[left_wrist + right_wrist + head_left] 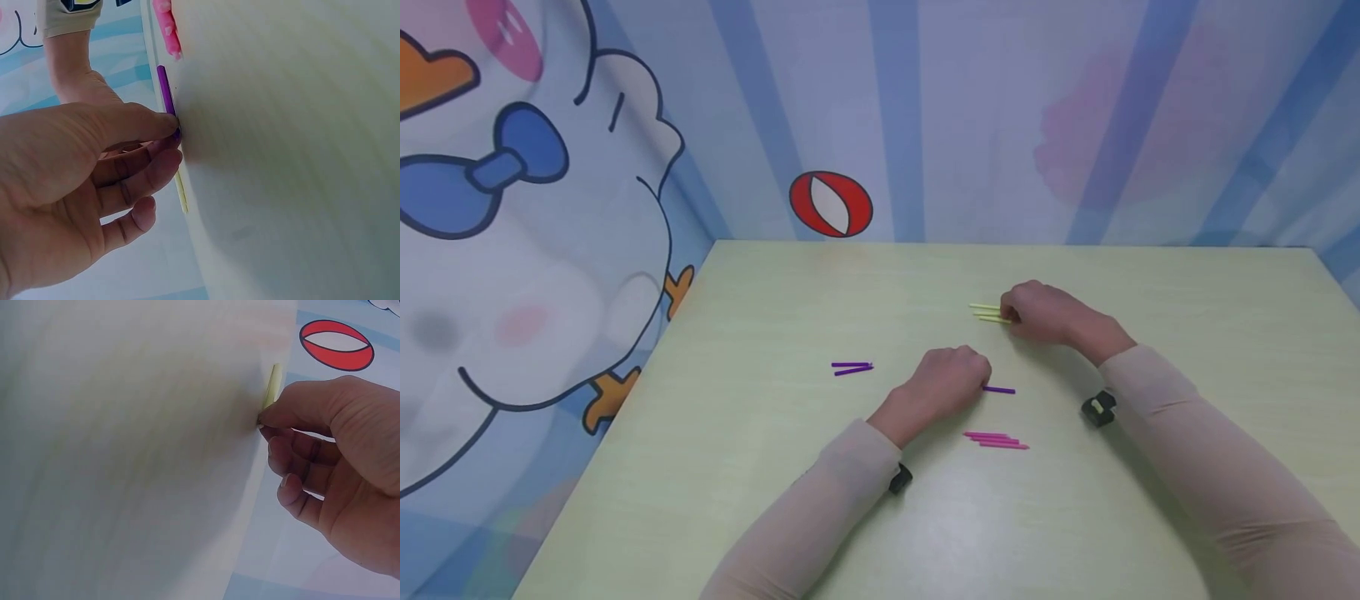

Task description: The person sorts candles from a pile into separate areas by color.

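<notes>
Purple stick (1000,390) — one end between left fingers (159,170), rest jutting out.

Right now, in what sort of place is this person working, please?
Probably an indoor play or craft corner, though I cannot see beyond it: a cartoon-printed backdrop stands behind and left of a pale table bearing pink sticks and yellow sticks.

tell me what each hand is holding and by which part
The left hand pinches a purple stick near one end. The right hand pinches at least one yellow stick, also near an end.
</notes>
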A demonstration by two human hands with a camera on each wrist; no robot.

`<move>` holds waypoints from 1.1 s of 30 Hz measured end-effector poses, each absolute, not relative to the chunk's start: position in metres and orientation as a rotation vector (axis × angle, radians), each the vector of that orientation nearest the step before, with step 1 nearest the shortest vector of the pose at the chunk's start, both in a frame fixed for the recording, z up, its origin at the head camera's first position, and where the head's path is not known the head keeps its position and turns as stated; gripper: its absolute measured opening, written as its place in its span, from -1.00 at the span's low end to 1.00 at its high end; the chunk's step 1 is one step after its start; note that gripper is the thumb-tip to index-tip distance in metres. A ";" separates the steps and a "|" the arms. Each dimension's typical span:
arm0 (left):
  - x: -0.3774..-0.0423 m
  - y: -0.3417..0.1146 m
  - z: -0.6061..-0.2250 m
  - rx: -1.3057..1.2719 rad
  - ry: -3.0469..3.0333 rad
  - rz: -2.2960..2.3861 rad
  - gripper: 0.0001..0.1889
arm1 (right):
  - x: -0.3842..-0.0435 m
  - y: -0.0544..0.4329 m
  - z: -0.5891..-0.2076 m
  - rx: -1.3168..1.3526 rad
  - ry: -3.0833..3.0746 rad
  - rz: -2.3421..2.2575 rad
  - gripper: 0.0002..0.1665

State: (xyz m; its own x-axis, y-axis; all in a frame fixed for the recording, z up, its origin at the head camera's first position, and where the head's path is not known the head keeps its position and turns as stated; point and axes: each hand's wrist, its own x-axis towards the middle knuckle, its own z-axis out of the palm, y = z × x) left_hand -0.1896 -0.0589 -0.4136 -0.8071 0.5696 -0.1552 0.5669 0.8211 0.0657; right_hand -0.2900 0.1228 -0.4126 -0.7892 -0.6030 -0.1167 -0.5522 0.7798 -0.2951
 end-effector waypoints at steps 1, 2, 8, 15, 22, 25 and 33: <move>-0.190 -0.059 -0.413 0.893 2.836 0.025 -0.83 | -0.290 0.123 -0.413 -0.909 2.770 -0.366 -0.86; -0.190 -0.059 -0.413 0.893 2.837 0.023 -0.83 | -0.290 0.123 -0.413 -0.916 2.774 -0.365 -0.86; -0.189 -0.059 -0.413 0.889 2.838 0.015 -0.83 | -0.289 0.124 -0.416 -0.970 2.809 -0.349 -0.85; -0.189 -0.059 -0.413 0.884 2.836 0.011 -0.83 | -0.287 0.124 -0.414 -0.984 2.819 -0.340 -0.82; -0.190 -0.057 -0.414 0.884 2.838 0.008 -0.84 | -0.282 0.127 -0.411 -0.976 2.824 -0.340 -0.79; -0.190 -0.056 -0.414 0.885 2.837 0.016 -0.83 | -0.276 0.129 -0.408 -0.967 2.828 -0.347 -0.78; -0.188 -0.057 -0.414 0.859 2.830 0.059 -0.83 | -0.261 0.134 -0.400 -0.979 2.839 -0.367 -0.79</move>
